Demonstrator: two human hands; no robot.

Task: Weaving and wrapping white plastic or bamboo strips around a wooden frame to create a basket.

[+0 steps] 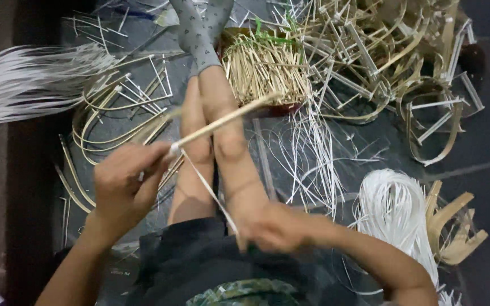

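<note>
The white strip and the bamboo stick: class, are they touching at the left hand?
Touching. The head view shows the white strip meeting the bamboo stick at the left hand's fingertips, with no gap visible.

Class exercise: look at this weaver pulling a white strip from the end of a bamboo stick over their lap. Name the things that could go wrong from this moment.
1. The white strip is stretched taut between the left hand and right hand; it might snap or slip off the bamboo stick.
2. The stick's free end reaches over the basket of short sticks and could knock some out.
</note>
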